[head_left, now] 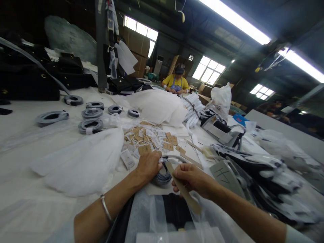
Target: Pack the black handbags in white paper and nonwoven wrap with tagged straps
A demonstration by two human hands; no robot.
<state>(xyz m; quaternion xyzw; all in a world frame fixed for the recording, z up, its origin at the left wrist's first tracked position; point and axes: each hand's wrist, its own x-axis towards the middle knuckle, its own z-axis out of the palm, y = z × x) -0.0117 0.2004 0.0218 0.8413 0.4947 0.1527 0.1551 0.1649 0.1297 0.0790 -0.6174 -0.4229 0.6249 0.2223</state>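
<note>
My left hand (149, 165) is closed over a coiled grey strap roll (163, 175) on the white table (22, 189). My right hand (191, 177) pinches a flat tan strip (186, 194) that slants down toward me. A black bag in clear plastic (172, 212) lies under both wrists. A heap of tan and white paper tags (146, 136) sits just beyond my left hand.
Several grey strap rolls (90, 125) lie at the left. White fabric sheets (83, 162) and a white pile (157, 104) flank the tags. Wrapped black bags (260, 175) crowd the right side. A person in a yellow shirt (176, 82) works at the far end.
</note>
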